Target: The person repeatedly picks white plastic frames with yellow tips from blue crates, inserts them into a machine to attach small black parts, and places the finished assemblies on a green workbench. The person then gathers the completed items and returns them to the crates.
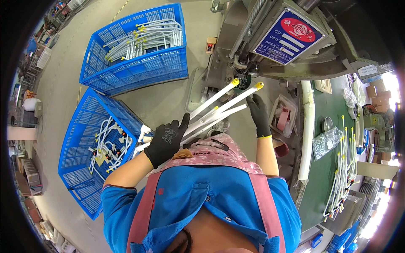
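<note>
My left hand, in a black glove, is closed round a folding frame of white tubes in front of my lap. Two of the tubes end in yellow caps below the machine head; a third tube ends bare beside my right hand. White cross pieces stick out to the left of my left hand. My right hand, also black-gloved, is beside the tube ends with its fingers stretched upward and nothing visible in them. Part of the frame is hidden behind my left hand.
A grey machine with a blue plate stands ahead. On the left, a far blue crate and a nearer blue crate hold white tube parts. At right, a green-topped table bears yellow-tipped tubes. A bin sits by my right hand.
</note>
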`<move>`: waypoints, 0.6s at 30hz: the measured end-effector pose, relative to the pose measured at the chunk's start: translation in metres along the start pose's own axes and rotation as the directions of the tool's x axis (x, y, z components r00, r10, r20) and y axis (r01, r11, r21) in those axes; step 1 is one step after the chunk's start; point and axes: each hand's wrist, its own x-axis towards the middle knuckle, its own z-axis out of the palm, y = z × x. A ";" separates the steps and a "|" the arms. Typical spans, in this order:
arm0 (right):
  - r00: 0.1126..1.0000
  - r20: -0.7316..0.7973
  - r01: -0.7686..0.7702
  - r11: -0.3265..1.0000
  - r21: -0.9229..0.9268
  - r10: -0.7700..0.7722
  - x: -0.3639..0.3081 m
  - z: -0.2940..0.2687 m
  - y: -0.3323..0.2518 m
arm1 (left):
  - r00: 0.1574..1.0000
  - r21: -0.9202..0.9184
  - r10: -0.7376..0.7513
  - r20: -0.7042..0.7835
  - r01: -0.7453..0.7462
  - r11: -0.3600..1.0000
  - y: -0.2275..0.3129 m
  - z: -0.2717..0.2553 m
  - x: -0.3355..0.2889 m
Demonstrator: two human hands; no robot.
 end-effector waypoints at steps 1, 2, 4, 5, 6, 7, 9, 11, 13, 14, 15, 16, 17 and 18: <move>0.995 0.084 -0.064 0.991 0.118 0.055 -0.002 -0.002 0.004 | 1.000 -0.013 0.004 -0.014 -0.005 1.000 0.000 0.000 0.000; 0.975 0.181 -0.165 0.962 0.218 0.126 -0.005 -0.005 0.006 | 1.000 0.000 0.011 -0.007 -0.011 1.000 0.000 -0.001 -0.001; 0.957 0.256 -0.214 0.925 0.314 0.134 -0.013 -0.007 0.007 | 0.999 0.007 0.035 -0.033 -0.035 0.999 -0.001 -0.003 0.000; 0.971 0.227 -0.152 0.934 0.322 0.080 -0.017 -0.007 0.007 | 1.000 0.028 0.024 -0.020 -0.023 0.999 -0.001 -0.005 -0.001; 0.979 0.205 -0.085 0.939 0.334 0.016 -0.019 -0.006 0.004 | 1.000 0.052 0.014 -0.011 -0.013 0.999 -0.002 -0.008 0.000; 0.987 0.162 -0.053 0.937 0.345 -0.004 -0.019 -0.006 0.002 | 1.000 0.071 0.004 0.012 -0.005 0.997 -0.002 -0.011 0.000; 0.995 0.100 -0.023 0.934 0.358 -0.014 -0.021 -0.008 -0.005 | 1.000 0.028 0.012 -0.004 -0.012 1.000 -0.006 -0.016 0.001; 0.994 0.023 0.088 0.931 0.354 -0.102 -0.022 -0.007 -0.013 | 1.000 -0.061 -0.013 0.018 0.014 0.998 -0.007 -0.017 -0.001; 0.982 -0.028 0.183 0.930 0.320 -0.184 -0.026 -0.007 -0.021 | 1.000 -0.130 0.016 0.003 -0.015 0.991 -0.006 -0.012 -0.012; 0.979 -0.005 0.198 0.932 0.305 -0.206 -0.029 -0.007 -0.026 | 1.000 -0.200 -0.009 -0.004 0.008 0.980 -0.008 -0.008 -0.018; 0.976 0.014 0.204 0.934 0.293 -0.218 -0.034 -0.005 -0.030 | 0.999 -0.234 -0.032 0.011 0.034 0.972 -0.010 -0.003 -0.025; 0.962 0.027 0.252 0.921 0.298 -0.272 -0.036 -0.002 -0.035 | 0.999 -0.270 -0.046 -0.008 0.042 0.962 -0.015 0.003 -0.033; 0.960 0.051 0.251 0.928 0.276 -0.275 -0.037 0.003 -0.040 | 0.997 -0.308 -0.059 -0.040 0.044 0.950 -0.020 0.009 -0.041; 0.955 0.085 0.260 0.940 0.222 -0.284 -0.036 0.009 -0.046 | 0.987 -0.365 -0.056 -0.152 -0.004 0.931 -0.024 0.015 -0.048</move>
